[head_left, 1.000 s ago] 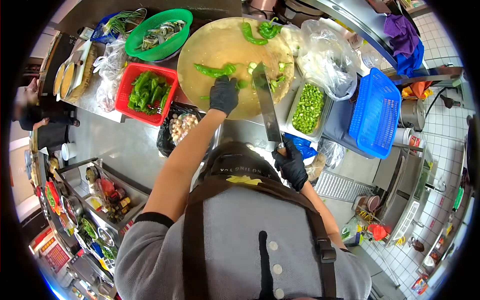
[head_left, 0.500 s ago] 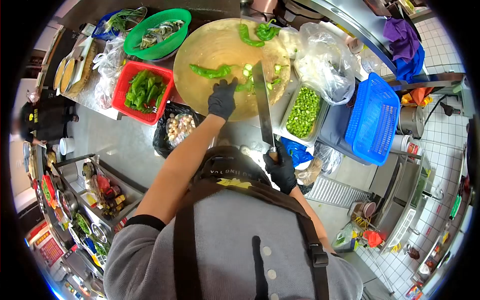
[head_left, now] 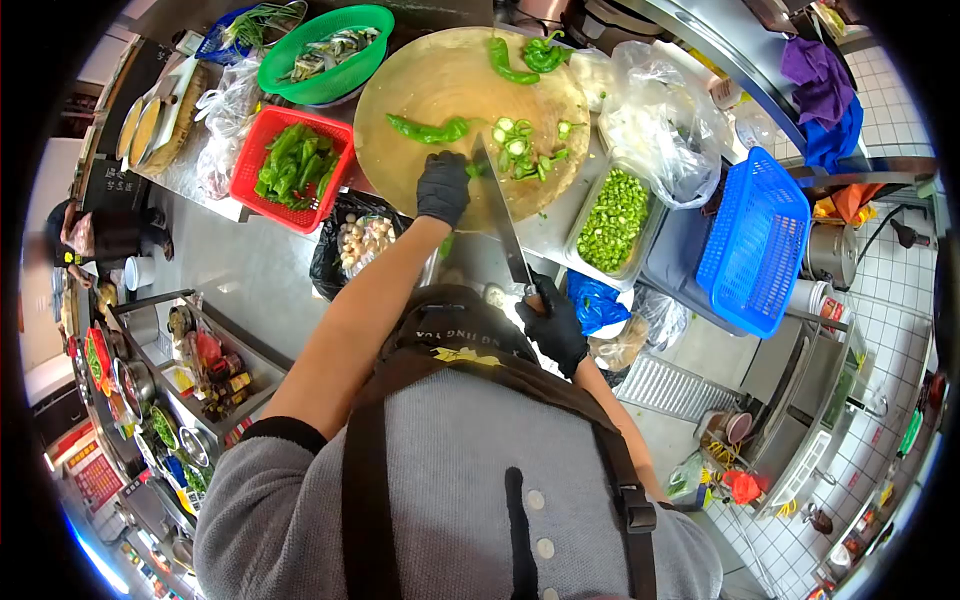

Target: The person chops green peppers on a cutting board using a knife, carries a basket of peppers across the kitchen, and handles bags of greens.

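Observation:
My left hand (head_left: pixel 443 190), in a black glove, is closed at the near part of the round wooden chopping board (head_left: pixel 420 75). Its curled fingers meet a bit of green pepper (head_left: pixel 474 170) beside the blade; most of what they grip is hidden. In my right hand (head_left: pixel 556 330), also gloved, is the handle of a long kitchen knife (head_left: pixel 503 215), its blade pointing away over the board. Sliced pepper (head_left: pixel 515 145) lies right of the blade. A whole green pepper (head_left: pixel 427 130) rests beyond my left hand, and two more peppers (head_left: pixel 511 62) lie at the far edge.
Left of the board stand a red basket of green peppers (head_left: pixel 343 150) and a green colander (head_left: pixel 375 50) with small fish. To the right are a container of chopped green pieces (head_left: pixel 612 220), a plastic bag (head_left: pixel 665 120) and a blue basket (head_left: pixel 760 240). Another person (head_left: pixel 100 235) stands far left.
My left hand has curled its fingers and drawn slightly nearer me. The knife has swung left toward it, and the slices right of the blade are more spread out.

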The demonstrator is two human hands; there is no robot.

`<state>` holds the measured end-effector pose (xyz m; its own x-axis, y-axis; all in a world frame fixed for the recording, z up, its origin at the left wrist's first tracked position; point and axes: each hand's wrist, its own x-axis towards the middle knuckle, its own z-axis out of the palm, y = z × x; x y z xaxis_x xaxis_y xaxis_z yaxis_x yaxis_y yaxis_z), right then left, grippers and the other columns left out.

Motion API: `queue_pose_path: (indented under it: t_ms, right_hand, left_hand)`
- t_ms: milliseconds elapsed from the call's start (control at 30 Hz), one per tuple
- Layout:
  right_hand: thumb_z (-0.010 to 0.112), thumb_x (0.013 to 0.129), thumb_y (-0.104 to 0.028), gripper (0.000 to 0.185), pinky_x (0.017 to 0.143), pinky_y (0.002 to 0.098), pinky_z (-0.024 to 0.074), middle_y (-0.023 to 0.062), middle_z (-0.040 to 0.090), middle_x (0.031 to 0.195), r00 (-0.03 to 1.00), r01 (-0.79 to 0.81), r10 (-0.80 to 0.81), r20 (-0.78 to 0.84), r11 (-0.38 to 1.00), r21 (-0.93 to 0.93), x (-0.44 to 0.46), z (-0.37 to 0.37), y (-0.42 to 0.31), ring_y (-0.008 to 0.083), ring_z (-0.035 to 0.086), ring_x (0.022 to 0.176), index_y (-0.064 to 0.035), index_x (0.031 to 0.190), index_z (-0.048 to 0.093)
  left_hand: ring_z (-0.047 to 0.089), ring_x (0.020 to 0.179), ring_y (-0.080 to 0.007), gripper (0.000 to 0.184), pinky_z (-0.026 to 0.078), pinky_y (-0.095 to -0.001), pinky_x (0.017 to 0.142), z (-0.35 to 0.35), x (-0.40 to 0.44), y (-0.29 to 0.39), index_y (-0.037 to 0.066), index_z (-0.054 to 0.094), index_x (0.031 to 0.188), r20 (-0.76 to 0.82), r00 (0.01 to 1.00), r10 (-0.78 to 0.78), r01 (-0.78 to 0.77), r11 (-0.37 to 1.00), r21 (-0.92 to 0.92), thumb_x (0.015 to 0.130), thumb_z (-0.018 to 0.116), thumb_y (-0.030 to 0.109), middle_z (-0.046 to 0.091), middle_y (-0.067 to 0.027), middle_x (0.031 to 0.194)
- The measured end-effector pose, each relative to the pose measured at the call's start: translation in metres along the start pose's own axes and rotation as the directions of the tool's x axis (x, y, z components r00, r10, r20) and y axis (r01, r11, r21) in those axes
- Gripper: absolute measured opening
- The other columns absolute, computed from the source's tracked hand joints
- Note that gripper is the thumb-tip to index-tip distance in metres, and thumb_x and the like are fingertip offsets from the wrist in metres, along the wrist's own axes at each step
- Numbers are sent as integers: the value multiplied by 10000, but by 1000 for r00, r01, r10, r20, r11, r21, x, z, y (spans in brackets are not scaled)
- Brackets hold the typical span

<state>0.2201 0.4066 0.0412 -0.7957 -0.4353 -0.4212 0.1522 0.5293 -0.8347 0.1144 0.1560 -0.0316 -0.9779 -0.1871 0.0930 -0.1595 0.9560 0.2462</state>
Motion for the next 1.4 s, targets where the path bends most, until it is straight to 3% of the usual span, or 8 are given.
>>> queue_pose_path:
  t_ms: [400,500,667,833,933,1067,1167,1400]
  right_hand:
    - [592,790,-222,472,681,393,462,213,608,825,999,22,-20,-32,999,42,0,-2,2,349,605,744,-118,1227,448]
    - [582,815,-93,358,382,254,368,23,517,601,995,79,-75,-63,995,67,3,2,8,98,476,423,-97,1160,489]
    - [567,801,-93,468,355,270,358,28,462,546,992,-79,61,107,982,170,29,8,15,123,455,393,-1,1220,381]
    - [585,790,-270,287,343,318,375,45,491,541,977,-206,211,9,944,258,14,9,18,162,464,387,-22,909,506]
    - [542,793,-146,123,285,292,336,11,408,449,984,-166,176,0,930,326,19,10,34,147,420,321,-93,888,484]
    - [531,715,-94,255,422,384,419,141,513,591,992,88,-105,-71,974,-210,20,13,7,258,525,466,-42,950,445]
    - [544,687,-108,297,526,440,453,202,540,664,987,89,-140,-85,893,-441,24,14,4,338,561,578,-6,949,448]
    - [571,721,-27,156,419,284,384,33,507,584,997,64,-53,-62,981,185,27,-7,13,108,480,453,-24,866,512]
  left_hand:
    - [532,882,-335,237,431,-414,765,11,-1,-9,54,565,907,-98,993,-62,37,969,-243,700,646,135,567,-148,896]
    - [532,875,-337,226,432,-419,755,14,-3,-11,51,561,890,-129,990,-49,8,954,-299,693,648,121,565,-147,885]
    - [535,821,-321,171,443,-394,729,20,-5,-16,85,550,856,-176,984,39,-82,966,-244,691,588,109,546,-129,833]
    - [516,938,-335,297,444,-417,799,51,-9,-29,35,561,989,-281,951,131,-210,939,-271,692,570,36,562,-160,1002]
    - [513,1023,-325,378,398,-402,910,60,-13,-29,33,560,1061,-136,989,54,-101,926,-363,700,456,-8,563,-181,1048]
    - [513,966,-335,407,421,-401,852,44,-12,-21,26,518,1056,-249,956,155,-185,977,-102,653,566,56,534,-176,1018]
    - [518,923,-352,343,419,-420,827,24,-6,-10,22,522,974,43,996,74,-70,994,-84,636,572,46,542,-181,968]
    - [545,873,-368,270,450,-418,770,-14,-9,-49,23,558,975,-143,974,-173,89,882,-463,737,436,-13,533,-210,942]
